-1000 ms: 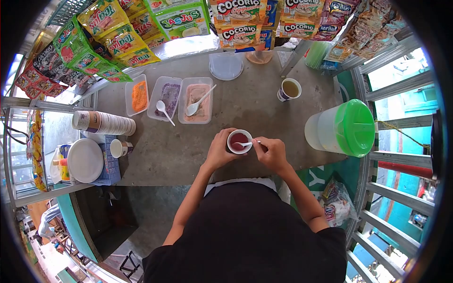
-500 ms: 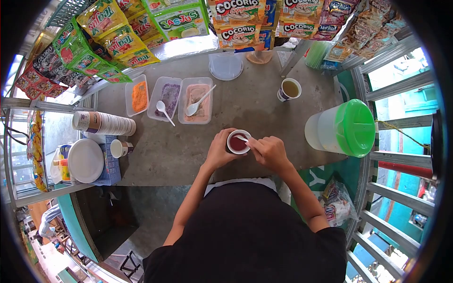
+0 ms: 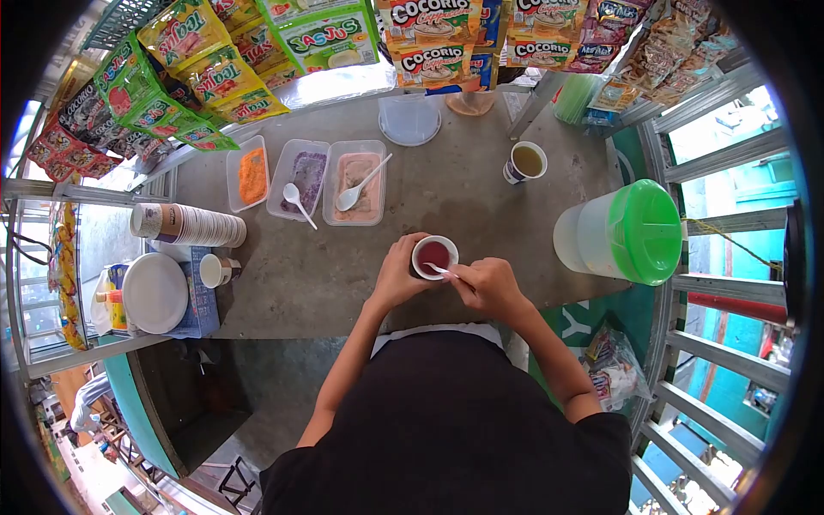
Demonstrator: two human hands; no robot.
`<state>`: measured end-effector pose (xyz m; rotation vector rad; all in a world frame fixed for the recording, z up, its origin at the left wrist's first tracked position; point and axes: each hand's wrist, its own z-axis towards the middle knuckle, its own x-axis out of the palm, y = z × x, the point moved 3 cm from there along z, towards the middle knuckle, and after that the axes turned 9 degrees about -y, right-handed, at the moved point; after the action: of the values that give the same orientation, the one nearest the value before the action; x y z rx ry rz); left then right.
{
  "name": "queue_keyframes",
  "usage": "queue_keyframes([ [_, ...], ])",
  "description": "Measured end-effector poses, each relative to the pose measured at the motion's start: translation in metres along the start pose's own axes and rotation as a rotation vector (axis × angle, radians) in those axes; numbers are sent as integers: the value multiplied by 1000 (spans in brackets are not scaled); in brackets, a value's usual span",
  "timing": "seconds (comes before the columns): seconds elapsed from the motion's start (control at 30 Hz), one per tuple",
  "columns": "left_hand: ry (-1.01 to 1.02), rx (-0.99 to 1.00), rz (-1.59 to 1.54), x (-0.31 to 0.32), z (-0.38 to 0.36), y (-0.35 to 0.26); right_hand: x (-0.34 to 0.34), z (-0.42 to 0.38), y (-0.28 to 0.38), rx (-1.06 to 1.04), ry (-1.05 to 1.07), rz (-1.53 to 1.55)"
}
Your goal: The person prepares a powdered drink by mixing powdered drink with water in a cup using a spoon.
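My left hand (image 3: 400, 273) is wrapped round a paper cup (image 3: 417, 251) of dark red liquid, which stands at the near side of the grey counter. My right hand (image 3: 489, 286) pinches the handle of a white plastic spoon (image 3: 440, 269); its other end dips into the red liquid, where the bowl is hidden. Beyond the hands sit a tub of pinkish powder (image 3: 366, 204) and a tub of purple powder (image 3: 307, 172), each with a white spoon in it. To their left is a tub of orange powder (image 3: 252, 178).
Another paper cup (image 3: 525, 163) with yellowish liquid stands at the back right, near a green-lidded container (image 3: 644, 232). At left lie stacked paper cups (image 3: 193, 225), a single cup (image 3: 215, 270) and a white round lid (image 3: 155, 293). Drink sachets (image 3: 433, 43) hang overhead.
The spoon in my right hand has shifted within the cup, from across the middle to the near right side of the liquid. My left hand keeps the cup in place.
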<state>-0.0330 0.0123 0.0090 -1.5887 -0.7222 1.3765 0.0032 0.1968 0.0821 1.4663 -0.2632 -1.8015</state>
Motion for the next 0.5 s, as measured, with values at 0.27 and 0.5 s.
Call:
queue_keyframes([
  [0.27,10,-4,-17,0,1,2,4,2,-7,-91,-111,-118],
  [0.5,1,0,-6,0,0,2,6,-1,-2,-113,-95,-197],
])
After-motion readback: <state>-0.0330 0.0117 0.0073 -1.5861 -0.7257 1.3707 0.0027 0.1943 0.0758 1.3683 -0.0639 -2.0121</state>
